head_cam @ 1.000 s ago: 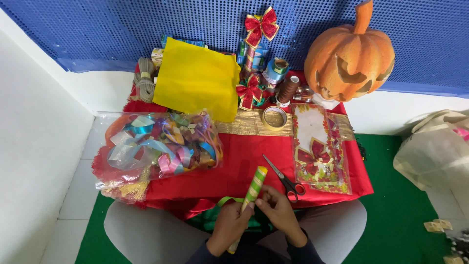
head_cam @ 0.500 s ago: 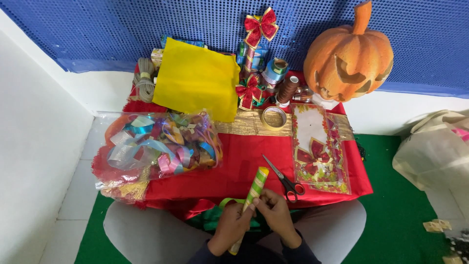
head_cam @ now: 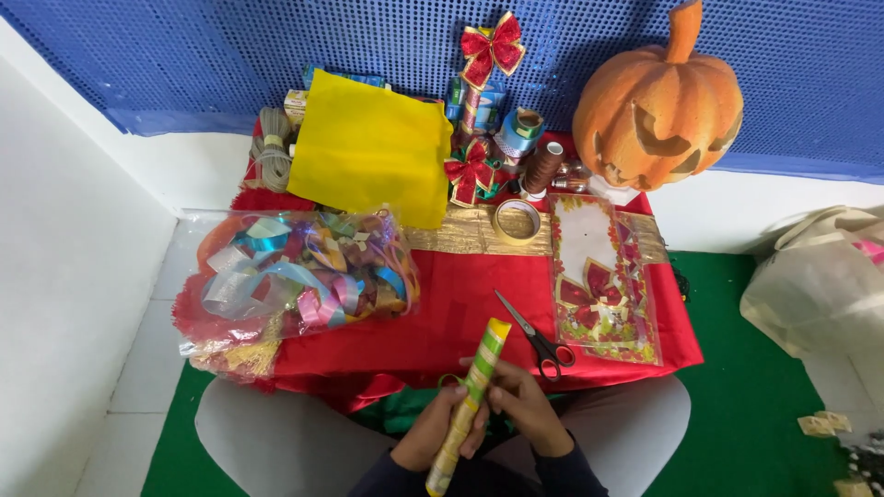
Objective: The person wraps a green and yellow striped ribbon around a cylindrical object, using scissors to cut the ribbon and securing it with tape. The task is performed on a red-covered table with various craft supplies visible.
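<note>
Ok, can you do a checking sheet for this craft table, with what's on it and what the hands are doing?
Surface: low table under a red cloth with a gold strip.
Job's things: striped green and yellow roll, tilted, over the lap.
Clutter: bag of ribbons, yellow sheet, scissors, tape ring, red bows, thread spools, patterned packet, pumpkin.
Grippers: left hand and right hand both grip the roll.
Cables: nothing seen.
Surroundings: blue dotted wall, green mat, pale bag at right.
</note>
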